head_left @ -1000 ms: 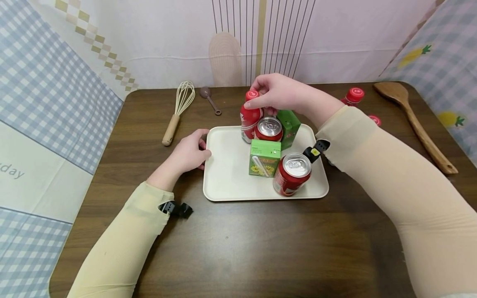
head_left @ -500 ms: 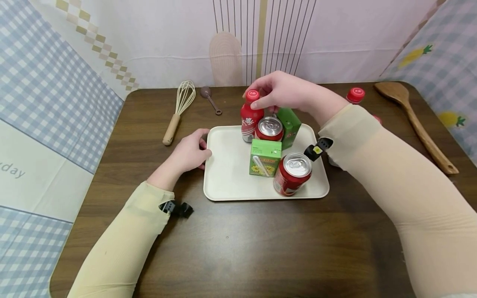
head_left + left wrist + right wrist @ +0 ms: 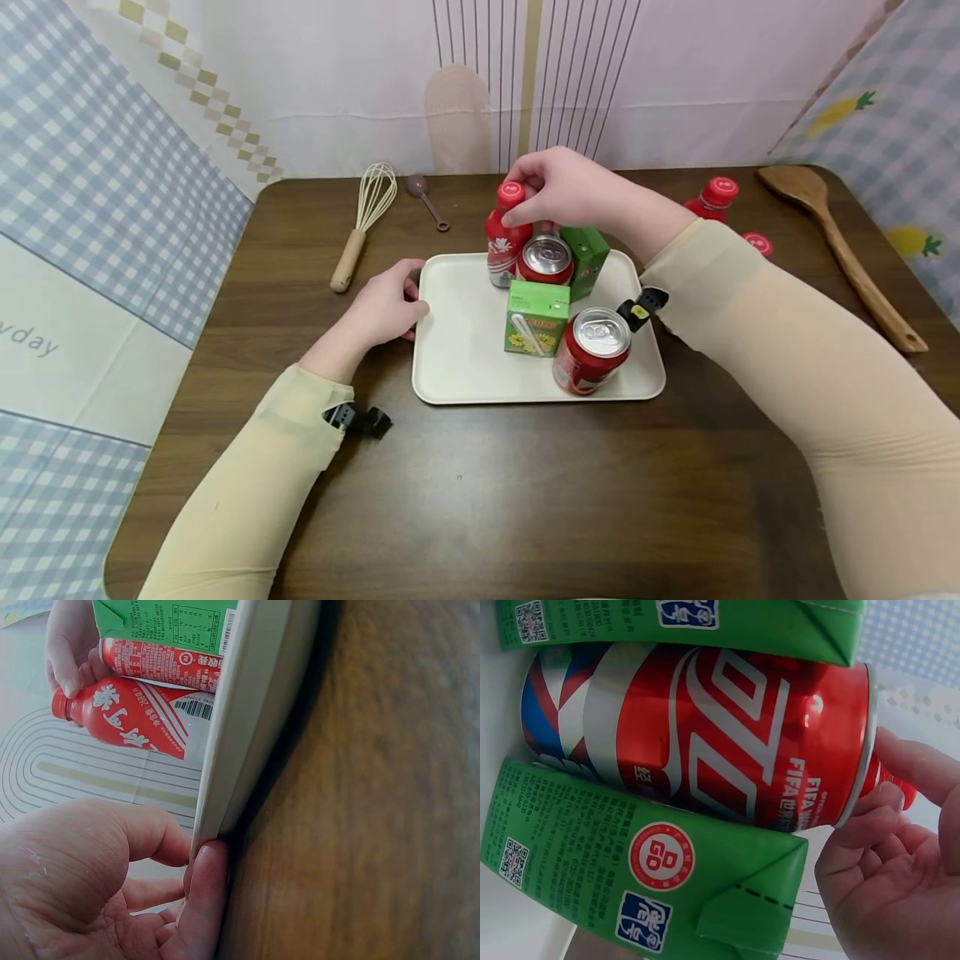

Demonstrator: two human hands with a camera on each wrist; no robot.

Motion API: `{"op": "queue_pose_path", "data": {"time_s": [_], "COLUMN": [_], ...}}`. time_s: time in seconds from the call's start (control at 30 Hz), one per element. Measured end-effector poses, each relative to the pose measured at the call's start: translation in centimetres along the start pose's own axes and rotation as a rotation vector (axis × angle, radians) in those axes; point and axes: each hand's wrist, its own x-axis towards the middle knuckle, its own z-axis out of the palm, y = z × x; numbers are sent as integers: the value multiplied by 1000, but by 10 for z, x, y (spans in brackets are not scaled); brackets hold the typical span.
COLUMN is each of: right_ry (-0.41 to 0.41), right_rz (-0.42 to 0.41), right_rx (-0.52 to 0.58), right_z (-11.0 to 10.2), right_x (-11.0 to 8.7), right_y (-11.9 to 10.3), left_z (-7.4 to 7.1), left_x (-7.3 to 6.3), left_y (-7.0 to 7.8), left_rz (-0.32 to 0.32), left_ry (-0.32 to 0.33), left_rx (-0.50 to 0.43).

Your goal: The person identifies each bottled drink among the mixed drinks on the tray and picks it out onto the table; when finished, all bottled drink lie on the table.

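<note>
My left hand (image 3: pixel 386 307) pinches the left rim of a white tray (image 3: pixel 457 350); in the left wrist view thumb and fingers lie on either side of that rim. At the tray's back my right hand (image 3: pixel 564 187) holds a small red soda bottle (image 3: pixel 504 242) by its neck, just under the red cap. The bottle stands upright beside a red soda can (image 3: pixel 546 257). A green drink carton (image 3: pixel 588 258) is behind that can, and another green carton (image 3: pixel 537 317) with a straw stands in front. Nearest the front edge is a second soda can (image 3: pixel 592 350).
Two more red-capped bottles (image 3: pixel 718 196) stand right of the tray, partly hidden by my right arm. A wooden spatula (image 3: pixel 847 250) lies at the far right. Left of the tray are a whisk (image 3: pixel 362 225) and a small brown measuring spoon (image 3: pixel 427 202).
My right fingers have shifted slightly around the bottle's neck, and the bottle has turned a little so its white print faces forward. The left hand keeps its place on the tray.
</note>
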Motion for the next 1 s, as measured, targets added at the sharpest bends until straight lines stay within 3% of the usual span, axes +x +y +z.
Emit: {"op": "queue_pose_path", "data": {"time_s": [0.4, 1.0], "right_ry": [20, 69], "right_rz": [-20, -107], "right_rx": [12, 18], "right_z": [-1, -12], "right_x": [-1, -31], "right_y": [-2, -36], "left_z": [0, 0], "left_x": [-3, -3], "left_y": [2, 3], "left_rz": [-4, 5], "left_ry": [0, 3], "left_rx": [-8, -6]}}
